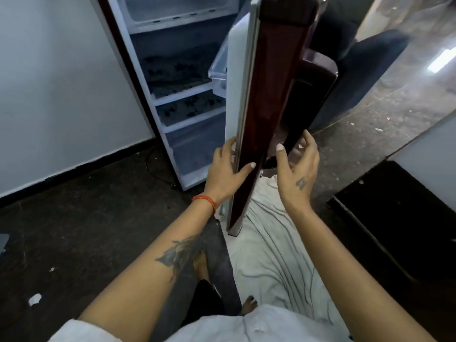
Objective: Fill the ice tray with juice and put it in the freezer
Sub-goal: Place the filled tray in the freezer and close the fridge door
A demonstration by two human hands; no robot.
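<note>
Ice tray is nowhere in our head view. Freezer door stands edge-on, long axis upright. Our left hand grips its inner edge; our right hand, fingers relaxed, hovers beside its outer handle.

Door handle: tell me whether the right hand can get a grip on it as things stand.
Probably yes. The right hand hovers open just beside the dark door handle on the door's outer face, with nothing between them. The left hand already holds the door's edge, clear of the way.
</note>
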